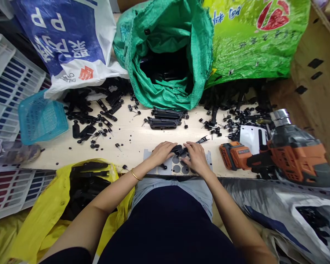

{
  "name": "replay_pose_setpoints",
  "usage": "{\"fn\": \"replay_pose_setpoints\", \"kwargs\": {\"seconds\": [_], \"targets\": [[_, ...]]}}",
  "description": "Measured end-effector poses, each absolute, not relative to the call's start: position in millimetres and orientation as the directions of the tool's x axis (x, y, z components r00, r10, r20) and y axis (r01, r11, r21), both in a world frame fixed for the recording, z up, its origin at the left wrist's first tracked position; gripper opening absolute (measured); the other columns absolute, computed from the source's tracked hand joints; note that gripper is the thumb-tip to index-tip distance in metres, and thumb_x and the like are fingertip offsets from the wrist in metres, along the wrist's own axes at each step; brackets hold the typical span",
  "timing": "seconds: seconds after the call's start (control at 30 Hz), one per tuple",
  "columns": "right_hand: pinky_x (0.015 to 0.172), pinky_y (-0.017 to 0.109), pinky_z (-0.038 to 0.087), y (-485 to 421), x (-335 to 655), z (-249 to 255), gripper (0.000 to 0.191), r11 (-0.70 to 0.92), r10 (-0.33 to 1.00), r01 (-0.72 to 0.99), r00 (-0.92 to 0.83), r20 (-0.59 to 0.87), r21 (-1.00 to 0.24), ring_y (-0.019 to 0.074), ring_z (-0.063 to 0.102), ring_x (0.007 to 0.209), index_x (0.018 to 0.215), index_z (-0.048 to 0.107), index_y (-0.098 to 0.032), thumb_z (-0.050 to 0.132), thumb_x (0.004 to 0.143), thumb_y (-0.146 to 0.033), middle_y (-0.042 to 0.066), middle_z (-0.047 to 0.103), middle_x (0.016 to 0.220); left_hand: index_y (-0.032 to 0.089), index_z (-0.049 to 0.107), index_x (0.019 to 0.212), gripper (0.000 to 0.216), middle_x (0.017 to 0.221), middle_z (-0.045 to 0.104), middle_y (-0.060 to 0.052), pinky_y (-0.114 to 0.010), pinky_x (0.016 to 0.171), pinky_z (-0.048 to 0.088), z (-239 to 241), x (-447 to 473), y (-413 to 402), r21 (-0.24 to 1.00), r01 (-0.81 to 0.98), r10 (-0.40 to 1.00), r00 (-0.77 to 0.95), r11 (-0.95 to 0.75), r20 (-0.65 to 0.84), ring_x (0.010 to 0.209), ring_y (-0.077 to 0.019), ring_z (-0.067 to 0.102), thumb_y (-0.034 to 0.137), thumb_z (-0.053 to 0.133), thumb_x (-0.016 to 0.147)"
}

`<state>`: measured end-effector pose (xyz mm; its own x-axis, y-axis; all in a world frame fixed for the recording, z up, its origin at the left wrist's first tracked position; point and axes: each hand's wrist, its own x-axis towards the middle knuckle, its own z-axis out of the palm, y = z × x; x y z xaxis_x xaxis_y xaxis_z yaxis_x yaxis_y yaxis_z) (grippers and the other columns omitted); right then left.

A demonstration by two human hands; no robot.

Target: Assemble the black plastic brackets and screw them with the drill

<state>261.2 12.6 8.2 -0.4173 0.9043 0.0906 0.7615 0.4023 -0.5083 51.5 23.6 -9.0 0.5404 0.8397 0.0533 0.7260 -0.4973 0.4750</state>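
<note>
My left hand (163,152) has its fingers closed on a black plastic part (178,149) at the near edge of the bench. On the part's other end, my right hand (197,157) pinches with thumb and fingers. A forked black piece (202,139) sticks out past the right fingers; whether it belongs to the same part is unclear. Under both hands lies a grey sheet with round grey discs (176,168). A small black knob (163,166) rests beside my left wrist. Just beyond the hands, several long black assemblies (165,123) lie side by side.
A green woven sack (206,62) stands open at the back. Black parts (84,130) and screw knobs (231,124) are scattered on both sides. An orange cordless driver (294,154) lies right, a blue basket (42,117) left. A yellow bag (52,205) hangs open below the edge.
</note>
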Motion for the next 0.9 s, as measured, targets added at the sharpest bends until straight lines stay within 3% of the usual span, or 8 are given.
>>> {"fn": "replay_pose_setpoints", "kwargs": {"seconds": [0.07,0.2,0.37,0.53,0.67,0.77,0.9], "targets": [[0.102,0.049,0.031,24,255,-1,0.043,0.461,0.867,0.752,-0.494,0.061,-0.471,0.0290,0.051,0.112,0.121,0.053,-0.017,0.062,0.080,-0.027,0.013,0.059,0.118,0.019,0.049,0.121,0.035,0.108,0.064,-0.006,-0.034,0.086,0.050,-13,53,23,0.464,0.742,0.856,0.512,-0.484,0.074,0.101,-0.0205,0.059,0.024,0.057,0.087],[0.094,0.044,0.033,42,259,-13,0.037,0.465,0.819,0.684,-0.574,-0.021,-0.563,0.0263,0.055,0.102,0.115,0.055,-0.020,0.063,0.081,-0.030,0.009,0.065,0.107,0.018,0.053,0.117,0.030,0.101,0.066,-0.005,-0.031,0.079,0.051,-16,52,26,0.422,0.734,0.835,0.539,-0.532,0.115,0.095,-0.0194,0.060,0.025,0.056,0.088],[0.093,0.043,0.031,47,268,-13,0.040,0.442,0.800,0.646,-0.597,-0.052,-0.622,0.0261,0.055,0.102,0.113,0.056,-0.019,0.068,0.078,-0.036,0.009,0.065,0.107,0.018,0.053,0.117,0.029,0.101,0.066,-0.006,-0.030,0.078,0.051,-18,50,28,0.416,0.717,0.819,0.556,-0.560,0.143,0.095,-0.0188,0.060,0.025,0.055,0.089],[0.086,0.040,0.040,72,261,6,0.037,0.415,0.789,0.631,-0.608,-0.086,-0.656,0.0251,0.057,0.097,0.111,0.059,-0.019,0.061,0.082,-0.041,0.010,0.064,0.105,0.019,0.052,0.120,0.032,0.102,0.065,-0.006,-0.030,0.082,0.050,-20,48,37,0.435,0.656,0.764,0.631,-0.617,0.131,0.096,-0.0185,0.060,0.027,0.055,0.089],[0.096,0.043,0.037,122,215,21,0.045,0.500,0.849,0.711,-0.515,0.119,-0.495,0.0294,0.049,0.115,0.122,0.055,-0.015,0.057,0.084,-0.039,0.016,0.056,0.122,0.019,0.053,0.121,0.035,0.105,0.064,-0.008,-0.033,0.089,0.047,-18,47,42,0.411,0.621,0.713,0.692,-0.668,0.112,0.100,-0.0199,0.059,0.029,0.057,0.087],[0.105,0.051,0.026,152,180,18,0.066,0.578,0.806,0.759,-0.588,0.067,-0.298,0.0346,0.038,0.128,0.133,0.047,-0.015,0.066,0.076,-0.042,0.020,0.042,0.140,0.019,0.052,0.124,0.041,0.110,0.063,-0.009,-0.036,0.091,0.044,-19,43,40,0.361,0.655,0.725,0.682,-0.664,0.099,0.104,-0.0219,0.057,0.030,0.060,0.086],[0.107,0.050,0.022,166,174,6,0.068,0.669,0.736,0.723,-0.677,0.020,-0.173,0.0319,0.036,0.131,0.138,0.042,-0.019,0.067,0.076,-0.035,0.017,0.039,0.145,0.018,0.055,0.122,0.035,0.111,0.063,-0.008,-0.034,0.090,0.044,-23,37,44,0.328,0.712,0.769,0.634,-0.621,0.081,0.103,-0.0212,0.057,0.028,0.057,0.088]]}}
